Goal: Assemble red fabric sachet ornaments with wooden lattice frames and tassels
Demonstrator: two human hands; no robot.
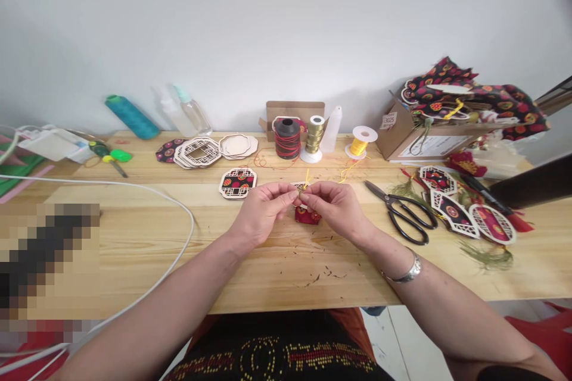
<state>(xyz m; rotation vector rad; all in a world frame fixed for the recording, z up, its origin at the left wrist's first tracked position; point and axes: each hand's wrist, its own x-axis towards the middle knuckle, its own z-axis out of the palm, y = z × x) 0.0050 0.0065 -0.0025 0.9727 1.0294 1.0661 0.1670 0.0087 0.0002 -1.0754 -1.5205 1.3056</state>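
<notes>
My left hand and my right hand meet above the middle of the table, thumbs and forefingers pinched together. Between them is a small piece of dark red patterned fabric with a pale edge, partly hidden by the fingers. A short yellow cord sticks up just above the fingertips. Left of my left hand lies an octagonal fretwork piece with patterned fabric. Black-handled scissors lie open to the right of my right hand.
Behind my hands stand a red-and-black thread spool, a gold spool, a white bottle and a yellow cord spool. A full cardboard box sits back right, finished ornaments before it. A white cable curves at left.
</notes>
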